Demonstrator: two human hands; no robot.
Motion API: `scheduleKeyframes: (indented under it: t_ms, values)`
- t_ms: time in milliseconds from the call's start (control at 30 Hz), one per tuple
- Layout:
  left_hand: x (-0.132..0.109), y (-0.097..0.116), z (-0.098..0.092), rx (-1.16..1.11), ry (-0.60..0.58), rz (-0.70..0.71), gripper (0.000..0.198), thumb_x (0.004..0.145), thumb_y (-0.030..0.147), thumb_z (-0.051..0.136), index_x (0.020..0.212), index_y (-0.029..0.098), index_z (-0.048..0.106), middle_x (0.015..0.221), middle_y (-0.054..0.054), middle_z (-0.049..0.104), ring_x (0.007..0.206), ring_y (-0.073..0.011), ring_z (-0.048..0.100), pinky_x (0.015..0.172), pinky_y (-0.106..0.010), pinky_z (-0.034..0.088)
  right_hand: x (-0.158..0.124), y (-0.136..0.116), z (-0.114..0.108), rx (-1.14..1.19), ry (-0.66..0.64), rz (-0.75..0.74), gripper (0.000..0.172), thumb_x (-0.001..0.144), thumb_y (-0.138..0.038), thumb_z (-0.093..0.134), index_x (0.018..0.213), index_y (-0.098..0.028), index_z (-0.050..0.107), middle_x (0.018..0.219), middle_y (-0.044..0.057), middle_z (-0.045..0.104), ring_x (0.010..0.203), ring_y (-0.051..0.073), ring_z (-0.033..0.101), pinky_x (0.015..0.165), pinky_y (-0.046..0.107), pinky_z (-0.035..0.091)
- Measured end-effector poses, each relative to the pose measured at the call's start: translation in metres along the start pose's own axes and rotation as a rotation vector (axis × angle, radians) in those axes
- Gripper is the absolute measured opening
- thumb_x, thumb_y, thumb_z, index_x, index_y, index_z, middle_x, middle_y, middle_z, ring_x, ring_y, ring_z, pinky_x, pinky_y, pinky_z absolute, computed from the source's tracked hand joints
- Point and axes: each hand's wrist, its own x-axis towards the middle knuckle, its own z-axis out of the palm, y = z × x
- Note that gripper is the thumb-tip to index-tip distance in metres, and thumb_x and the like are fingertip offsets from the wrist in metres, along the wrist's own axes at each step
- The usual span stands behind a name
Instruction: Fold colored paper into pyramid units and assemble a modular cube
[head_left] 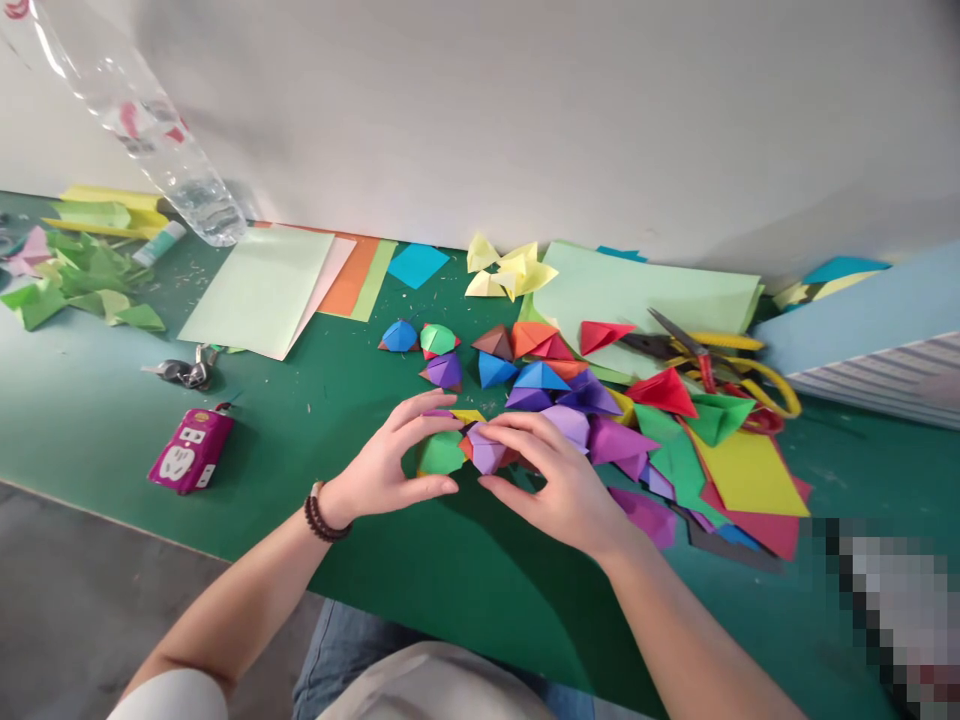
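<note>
My left hand [397, 450], with a dark bead bracelet at the wrist, curls around a green folded paper piece [441, 455]. Fingers lie along its far side and the thumb along its near side. Close by, my right hand [559, 475] has its fingertips on a lilac folded paper piece [487, 450], thumb below. The two pieces sit side by side between my hands, with bits of yellow and red showing around them. Just beyond are small folded paper shapes: blue [400, 336], green [438, 340] and purple [444, 371]. My right fingers partly hide another lilac piece [571, 425].
Several colored folded pieces and flat sheets spread to the right, with yellow-handled scissors [772, 385] behind. Paper sheets [259, 285] lie at the back left. A plastic bottle [202, 200], keys [187, 370], a magenta socket adapter [193, 450] and green paper scraps [90, 275] are left.
</note>
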Motion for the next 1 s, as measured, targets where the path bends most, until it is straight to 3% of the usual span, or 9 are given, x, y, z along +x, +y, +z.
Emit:
scheduleKeyframes:
  t_ms: [200, 367, 600, 1000]
  values:
    - [-0.001, 0.0, 0.009, 0.007, 0.042, -0.002, 0.03, 0.095, 0.028, 0.052, 0.125, 0.021, 0.054, 0.13, -0.012, 0.06, 0.136, -0.0264, 0.045, 0.111, -0.049, 0.041, 0.001, 0.001, 0.0, 0.017, -0.016, -0.048, 0.045, 0.09, -0.021, 0.06, 0.133, -0.03, 0.051, 0.122, 0.009, 0.056, 0.11, 0.024, 0.062, 0.09, 0.041, 0.058]
    - [-0.002, -0.006, 0.012, -0.022, 0.059, -0.047, 0.03, 0.099, 0.03, 0.043, 0.127, 0.021, 0.051, 0.129, -0.014, 0.06, 0.133, -0.0266, 0.048, 0.109, -0.048, 0.042, -0.001, 0.003, -0.002, 0.048, -0.048, -0.064, 0.042, 0.092, -0.02, 0.055, 0.133, -0.032, 0.051, 0.123, 0.01, 0.052, 0.089, 0.018, 0.068, 0.084, 0.039, 0.06]
    - [-0.003, -0.01, 0.016, -0.082, 0.109, -0.108, 0.035, 0.099, 0.039, 0.041, 0.126, 0.02, 0.053, 0.131, -0.014, 0.06, 0.131, -0.0267, 0.052, 0.108, -0.044, 0.042, -0.001, 0.003, -0.003, 0.007, -0.05, -0.048, 0.038, 0.092, -0.023, 0.057, 0.129, -0.029, 0.052, 0.123, 0.01, 0.053, 0.095, 0.02, 0.068, 0.087, 0.041, 0.059]
    - [-0.002, -0.011, 0.021, -0.134, 0.153, -0.123, 0.03, 0.1, 0.036, 0.04, 0.121, 0.02, 0.055, 0.129, -0.013, 0.061, 0.131, -0.0255, 0.052, 0.109, -0.044, 0.043, 0.003, -0.007, -0.003, -0.246, -0.01, -0.123, 0.029, 0.092, -0.022, 0.056, 0.122, -0.027, 0.057, 0.114, 0.01, 0.06, 0.09, 0.021, 0.069, 0.073, 0.035, 0.062]
